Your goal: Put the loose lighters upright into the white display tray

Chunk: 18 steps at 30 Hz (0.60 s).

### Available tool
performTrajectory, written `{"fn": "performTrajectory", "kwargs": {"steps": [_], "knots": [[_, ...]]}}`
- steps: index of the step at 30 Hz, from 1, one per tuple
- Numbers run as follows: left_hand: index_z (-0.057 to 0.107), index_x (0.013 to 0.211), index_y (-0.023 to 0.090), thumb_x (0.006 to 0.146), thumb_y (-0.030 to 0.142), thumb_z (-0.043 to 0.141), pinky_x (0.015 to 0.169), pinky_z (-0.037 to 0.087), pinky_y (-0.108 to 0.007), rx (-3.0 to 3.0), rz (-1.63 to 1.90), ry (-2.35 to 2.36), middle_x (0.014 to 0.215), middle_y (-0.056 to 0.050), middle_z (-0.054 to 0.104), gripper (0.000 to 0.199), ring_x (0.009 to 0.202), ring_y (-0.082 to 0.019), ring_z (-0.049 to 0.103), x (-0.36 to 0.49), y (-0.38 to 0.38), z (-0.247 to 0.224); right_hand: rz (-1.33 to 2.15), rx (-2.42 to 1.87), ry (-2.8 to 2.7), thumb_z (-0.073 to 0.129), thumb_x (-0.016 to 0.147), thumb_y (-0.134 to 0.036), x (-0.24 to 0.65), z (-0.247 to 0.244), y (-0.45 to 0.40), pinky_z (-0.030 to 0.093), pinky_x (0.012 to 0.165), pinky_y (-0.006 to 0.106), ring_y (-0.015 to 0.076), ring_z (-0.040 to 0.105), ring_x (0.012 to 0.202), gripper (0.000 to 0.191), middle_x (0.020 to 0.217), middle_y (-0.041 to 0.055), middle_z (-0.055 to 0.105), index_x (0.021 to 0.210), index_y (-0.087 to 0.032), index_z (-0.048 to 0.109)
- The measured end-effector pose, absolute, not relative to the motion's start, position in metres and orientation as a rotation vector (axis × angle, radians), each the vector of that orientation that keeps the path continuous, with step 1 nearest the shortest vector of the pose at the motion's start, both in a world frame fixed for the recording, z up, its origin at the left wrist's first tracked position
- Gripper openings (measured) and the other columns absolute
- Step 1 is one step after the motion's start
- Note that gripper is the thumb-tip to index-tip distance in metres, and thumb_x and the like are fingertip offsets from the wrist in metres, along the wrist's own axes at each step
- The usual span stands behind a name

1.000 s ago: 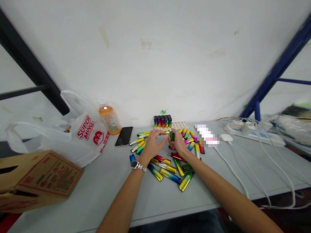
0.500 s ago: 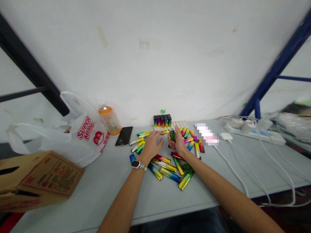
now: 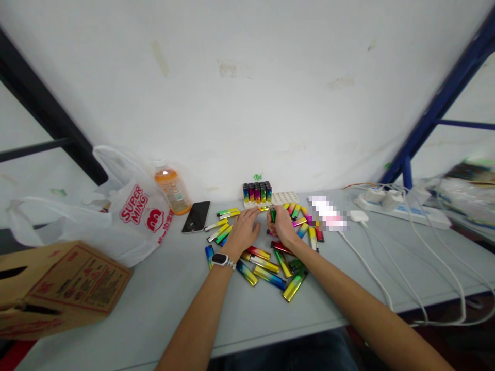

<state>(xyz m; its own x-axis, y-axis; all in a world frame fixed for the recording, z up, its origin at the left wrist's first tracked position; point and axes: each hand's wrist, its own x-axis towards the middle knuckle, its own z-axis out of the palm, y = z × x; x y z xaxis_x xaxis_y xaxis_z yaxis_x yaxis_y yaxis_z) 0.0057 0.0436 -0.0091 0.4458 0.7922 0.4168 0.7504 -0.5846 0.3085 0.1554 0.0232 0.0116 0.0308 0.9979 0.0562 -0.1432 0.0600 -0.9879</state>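
My right hand (image 3: 283,225) is closed around an upright lighter (image 3: 273,214) with a green body, its thumb bent over the top end. My left hand (image 3: 243,229), wearing a watch, hovers or rests palm down with its fingers extended; I see nothing held in it. Between and beyond the hands lies a yellow-red lighter (image 3: 265,208). Loose metallic lighters, such as a yellow-blue one (image 3: 269,278), are spread around both hands. Behind them, a block of lighters (image 3: 257,192) stands upright in a pale tray with holes (image 3: 286,197).
A black phone (image 3: 196,216), an orange drink bottle (image 3: 173,189), a white plastic bag (image 3: 133,226) and a cardboard box (image 3: 73,288) stand or lie to the left. On the right are a blurred-out device (image 3: 327,212), white cables and a power strip (image 3: 406,208). A wall closes the back.
My right thumb has gone from pointing up to bending down over the green lighter's top. The left hand's fingers have shifted slightly. The view has moved a little.
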Motion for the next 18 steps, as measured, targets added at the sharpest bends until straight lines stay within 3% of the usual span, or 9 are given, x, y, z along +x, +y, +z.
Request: {"fn": "performTrajectory", "kwargs": {"steps": [7,10,13,16,18], "knots": [[0.049,0.142,0.017,0.096,0.021,0.043,0.116,0.032,-0.051,2.661,0.639,1.434,0.152,-0.013,0.048,0.047,0.142,-0.027,0.040,0.011,0.049,-0.016,1.495,-0.903,-1.042,0.040,0.084,-0.076,0.155,0.009,0.026,0.016,0.036,0.022,0.0079,0.023,0.034,0.054,0.043,-0.0086,0.034,0.072,-0.023,0.045],[0.054,0.136,0.019,0.095,0.021,0.046,0.114,0.033,-0.051,2.696,0.609,1.484,0.144,-0.013,0.055,0.042,0.136,-0.029,0.046,0.012,0.046,-0.012,1.397,-0.842,-1.115,0.055,0.082,-0.068,0.153,0.011,0.024,0.031,0.038,0.022,0.0098,0.036,0.037,0.044,0.049,-0.0090,0.046,0.083,-0.025,0.044],[0.064,0.122,0.019,0.094,0.021,0.048,0.106,0.040,-0.049,2.740,0.583,1.562,0.125,-0.014,0.065,0.032,0.120,-0.030,0.056,0.011,0.041,-0.003,1.290,-0.816,-1.221,0.063,0.082,-0.057,0.154,0.010,0.026,0.046,0.052,0.025,0.0125,0.049,0.047,0.037,0.055,-0.0096,0.053,0.094,-0.027,0.045],[0.069,0.112,0.018,0.093,0.022,0.052,0.094,0.047,-0.046,2.735,0.545,1.638,0.113,-0.014,0.066,0.026,0.108,-0.031,0.060,0.007,0.037,0.004,1.104,-0.825,-1.357,0.066,0.082,-0.052,0.162,0.008,0.035,0.050,0.070,0.030,0.0154,0.060,0.068,0.033,0.070,-0.0032,0.063,0.093,-0.025,0.052],[0.070,0.107,0.017,0.092,0.020,0.054,0.091,0.048,-0.044,2.707,0.555,1.663,0.107,-0.013,0.066,0.023,0.104,-0.030,0.062,0.005,0.036,0.007,0.870,-0.919,-1.453,0.070,0.079,-0.049,0.169,0.009,0.043,0.049,0.074,0.031,0.0177,0.062,0.082,0.031,0.087,0.0026,0.066,0.090,-0.022,0.059]]}}
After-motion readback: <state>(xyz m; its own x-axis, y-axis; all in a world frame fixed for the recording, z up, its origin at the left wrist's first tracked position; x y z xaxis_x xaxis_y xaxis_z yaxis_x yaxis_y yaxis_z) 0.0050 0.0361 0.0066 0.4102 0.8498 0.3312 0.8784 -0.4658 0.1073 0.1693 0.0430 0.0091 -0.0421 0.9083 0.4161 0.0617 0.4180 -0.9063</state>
